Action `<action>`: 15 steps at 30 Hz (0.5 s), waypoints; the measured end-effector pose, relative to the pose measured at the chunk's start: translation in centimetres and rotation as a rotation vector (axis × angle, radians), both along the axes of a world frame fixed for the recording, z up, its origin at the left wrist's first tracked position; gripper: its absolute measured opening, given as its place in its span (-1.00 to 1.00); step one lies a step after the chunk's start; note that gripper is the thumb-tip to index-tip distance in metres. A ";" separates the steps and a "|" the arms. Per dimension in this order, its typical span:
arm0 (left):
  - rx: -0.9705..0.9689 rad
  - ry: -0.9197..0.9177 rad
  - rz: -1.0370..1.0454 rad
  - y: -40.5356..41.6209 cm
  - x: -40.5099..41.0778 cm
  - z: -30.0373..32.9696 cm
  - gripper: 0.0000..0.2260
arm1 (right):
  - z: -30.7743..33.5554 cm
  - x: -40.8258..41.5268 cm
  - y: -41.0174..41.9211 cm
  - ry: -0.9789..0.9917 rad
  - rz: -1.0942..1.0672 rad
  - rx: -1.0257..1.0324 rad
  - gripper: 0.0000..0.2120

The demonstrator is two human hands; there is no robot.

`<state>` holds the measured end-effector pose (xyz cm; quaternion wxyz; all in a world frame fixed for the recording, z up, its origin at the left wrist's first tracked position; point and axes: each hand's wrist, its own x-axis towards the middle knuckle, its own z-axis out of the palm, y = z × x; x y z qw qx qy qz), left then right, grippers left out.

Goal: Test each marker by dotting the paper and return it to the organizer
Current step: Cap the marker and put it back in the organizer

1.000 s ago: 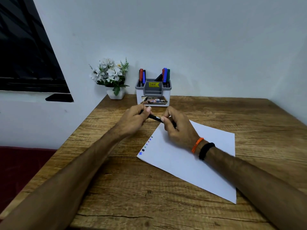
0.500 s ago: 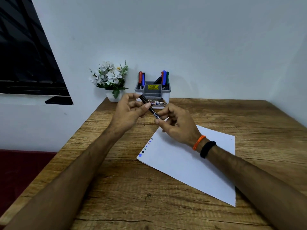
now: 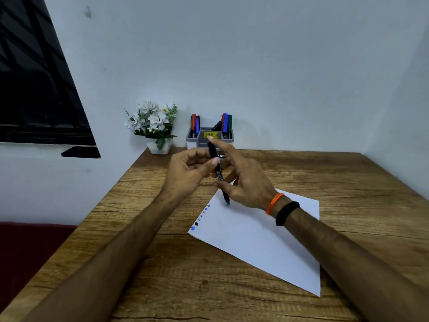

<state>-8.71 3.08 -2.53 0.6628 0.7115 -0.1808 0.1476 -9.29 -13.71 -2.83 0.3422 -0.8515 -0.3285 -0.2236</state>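
A black marker (image 3: 217, 168) with a green lower end stands almost upright between my hands, its green end just above the paper's far left corner. My left hand (image 3: 188, 173) pinches its upper part with the thumb. My right hand (image 3: 246, 182) grips the lower part, index finger stretched toward the organizer. The white paper (image 3: 260, 242) lies on the table with a row of several coloured dots (image 3: 200, 217) along its left edge. The grey organizer (image 3: 210, 135) stands at the far table edge and holds several red, blue, green and black markers (image 3: 226, 123).
A small white pot of white flowers (image 3: 155, 126) stands left of the organizer against the wall. The wooden table (image 3: 185, 275) ends at a drop on the left, with a dark window (image 3: 34, 89) beyond. Walls close the back and right sides.
The marker has swung from lying slanted across my hands to nearly upright, green end down. My right hand has opened its index finger and both hands have shifted slightly toward the organizer.
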 end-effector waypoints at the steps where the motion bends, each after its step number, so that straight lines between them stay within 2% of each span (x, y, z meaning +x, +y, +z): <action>1: 0.012 0.006 -0.007 0.2 0.1 0.0 -0.89 | 0.1 0.0 0.0 0.006 0.005 0.012 -0.09; 3: 0.060 0.025 -0.016 0.6 0.4 -0.2 -0.86 | 0.3 0.3 -0.2 0.009 0.002 0.044 -0.11; 5: 0.207 0.027 0.042 1.2 1.0 -0.8 -0.86 | 0.6 0.8 -0.4 0.016 -0.026 0.078 -0.11; 8: 0.668 0.044 0.224 2.1 1.8 -2.2 -0.70 | 1.4 1.6 -0.8 0.040 -0.091 0.101 -0.11; 10: 0.875 0.043 0.256 2.5 2.5 -3.1 -0.57 | 2.0 2.6 -0.9 0.059 -0.106 0.141 -0.13; 15: 1.014 0.054 0.269 2.8 4.5 -5.0 -0.50 | 4.4 6.3 -1.2 0.011 -0.216 0.184 -0.12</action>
